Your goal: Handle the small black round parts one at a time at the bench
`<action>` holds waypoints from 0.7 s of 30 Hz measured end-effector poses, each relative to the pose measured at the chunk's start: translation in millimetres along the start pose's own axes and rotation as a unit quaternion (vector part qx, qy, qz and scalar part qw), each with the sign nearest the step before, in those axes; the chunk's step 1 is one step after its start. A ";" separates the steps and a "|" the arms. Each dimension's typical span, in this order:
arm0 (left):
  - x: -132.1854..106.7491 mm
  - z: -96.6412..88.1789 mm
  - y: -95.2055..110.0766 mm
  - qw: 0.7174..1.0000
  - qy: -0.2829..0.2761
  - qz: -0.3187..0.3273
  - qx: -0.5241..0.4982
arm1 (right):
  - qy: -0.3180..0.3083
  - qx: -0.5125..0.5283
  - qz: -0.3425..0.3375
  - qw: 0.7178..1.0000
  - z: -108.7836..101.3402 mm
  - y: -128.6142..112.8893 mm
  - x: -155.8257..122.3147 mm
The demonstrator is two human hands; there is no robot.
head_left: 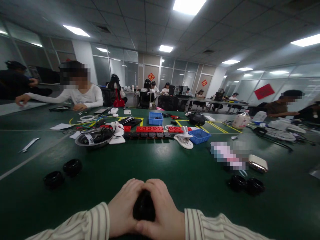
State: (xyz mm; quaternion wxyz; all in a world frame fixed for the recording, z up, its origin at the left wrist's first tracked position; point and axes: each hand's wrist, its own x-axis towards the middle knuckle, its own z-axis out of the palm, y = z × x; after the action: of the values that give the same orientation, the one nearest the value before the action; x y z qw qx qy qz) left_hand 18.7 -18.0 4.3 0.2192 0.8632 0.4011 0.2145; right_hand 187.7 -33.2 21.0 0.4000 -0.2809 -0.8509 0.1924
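Note:
Both of my hands are wrapped round a glossy black rounded object (144, 206) at the bottom middle of the head view. My left hand (125, 203) curves over its left side, and my right hand (161, 206) covers the right side with the thumb across the front. The fingertips meet at the top, so much of the object is hidden and its exact kind does not show. Two black ring-shaped pieces, one nearer (54, 180) and one farther (72, 166), lie on the green table to the left. Two similar black rings (255, 185) sit side by side on the right.
Across the green table (160, 166) stand a metal bowl of cables (93, 138), a white clip-like stand (184, 138), red and black strips (150, 129) and blue bins (199, 136). A pale shiny case (258, 163) lies right. A person in white sleeves (87, 96) sits at the far left.

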 end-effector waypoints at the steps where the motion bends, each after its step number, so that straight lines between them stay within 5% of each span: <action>1: -1.1 1.8 1.5 1.000 0.012 -0.012 0.007 | 0.007 -0.014 0.023 1.000 1.5 1.1 -0.5; 8: 1.9 0.9 9.3 0.998 0.008 -0.058 -0.007 | -0.050 -0.085 0.116 0.988 7.2 5.8 3.1; 16: 10.7 -8.5 -3.1 0.996 -0.059 0.028 -0.057 | -0.084 0.017 -0.068 0.994 3.5 15.7 7.3; 21: 9.7 -8.0 -0.5 0.998 -0.046 0.034 -0.033 | -0.080 0.017 -0.100 0.992 -1.8 13.4 7.8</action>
State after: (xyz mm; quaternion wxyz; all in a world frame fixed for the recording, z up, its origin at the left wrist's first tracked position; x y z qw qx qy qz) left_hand 19.7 -8.5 12.4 0.2579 0.8777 0.3537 0.1949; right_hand 189.4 -17.8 19.2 0.3527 -0.1718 -0.9005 0.1878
